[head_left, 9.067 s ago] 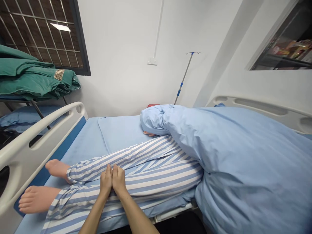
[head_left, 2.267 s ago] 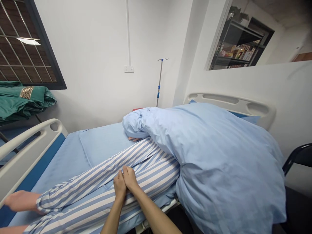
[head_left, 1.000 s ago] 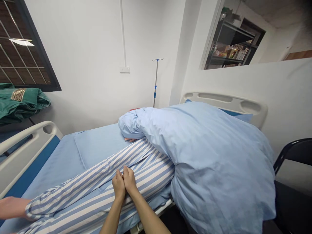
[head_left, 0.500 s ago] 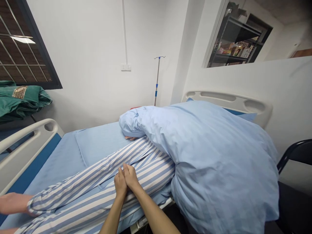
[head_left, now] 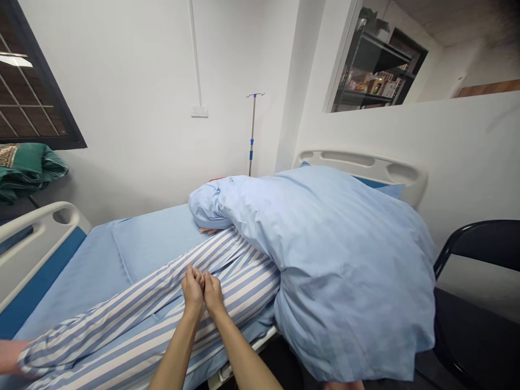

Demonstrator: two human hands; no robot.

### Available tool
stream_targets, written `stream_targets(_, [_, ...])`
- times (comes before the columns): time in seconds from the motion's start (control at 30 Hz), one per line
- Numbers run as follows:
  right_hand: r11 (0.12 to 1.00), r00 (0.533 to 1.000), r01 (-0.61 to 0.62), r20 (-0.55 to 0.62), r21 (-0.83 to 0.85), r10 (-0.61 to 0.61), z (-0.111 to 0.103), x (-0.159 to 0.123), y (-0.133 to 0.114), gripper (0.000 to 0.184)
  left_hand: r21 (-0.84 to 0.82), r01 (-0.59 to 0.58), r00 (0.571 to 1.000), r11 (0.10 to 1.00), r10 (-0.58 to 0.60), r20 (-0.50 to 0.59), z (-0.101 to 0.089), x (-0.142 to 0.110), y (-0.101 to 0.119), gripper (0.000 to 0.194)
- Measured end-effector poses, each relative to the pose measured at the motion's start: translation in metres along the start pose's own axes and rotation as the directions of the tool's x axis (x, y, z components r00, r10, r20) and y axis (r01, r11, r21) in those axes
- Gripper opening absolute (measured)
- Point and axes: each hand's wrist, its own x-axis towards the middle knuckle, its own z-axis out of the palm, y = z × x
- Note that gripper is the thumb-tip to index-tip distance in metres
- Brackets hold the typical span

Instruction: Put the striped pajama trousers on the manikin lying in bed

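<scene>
Left hand (head_left: 193,290) and right hand (head_left: 213,295) side by side, fingers curled, on striped patient trousers (head_left: 244,287) directly beneath them; cannot tell whether cloth is pinched. Blue duvet (head_left: 345,281) just right of the hands; another person's hand (head_left: 8,357) far left, at the trouser cuff.

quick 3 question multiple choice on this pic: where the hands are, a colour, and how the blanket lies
1. Where do the left hand and right hand rest?
A white bed rail
B blue-and-white striped cotton trousers
C black chair

2. What colour are the bands on the metal IV pole?
A blue
B red
C green

3. How does the pale blue duvet lie?
A folded on the chair
B on the floor
C heaped over the figure's upper body

1 B, both hands lie on the stripes
2 A, blue bands show on the pole
3 C, only the striped legs stay uncovered
</scene>
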Motion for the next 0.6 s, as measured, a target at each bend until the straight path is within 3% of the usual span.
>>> stream_targets(0.13, [0.999, 1.0, -0.007, 0.001, 0.035, 0.007, -0.001, 0.002, 0.002, 0.049, 0.046, -0.043, 0.996, 0.998, 0.046, -0.072, 0.006, 0.0, -0.002, 0.045])
stream_targets(0.3, [0.998, 0.999, 0.042, 0.021, -0.035, -0.042, 0.0, 0.0, 0.003, 0.048, 0.063, -0.023, 0.988, 0.998, 0.032, -0.148, -0.004, -0.004, -0.014, 0.044])
stream_targets(0.43, [0.998, 1.0, 0.026, -0.006, -0.056, -0.027, 0.001, -0.001, 0.004, 0.045, 0.252, 0.086, 0.982, 0.964, -0.038, -0.187, -0.017, -0.007, -0.029, 0.043])
stream_targets(0.6, [0.99, 0.998, 0.053, 0.054, -0.131, -0.046, -0.002, -0.001, 0.002, 0.045, 0.426, 0.045, 0.987, 0.904, 0.026, -0.159, -0.027, -0.005, -0.042, 0.044])
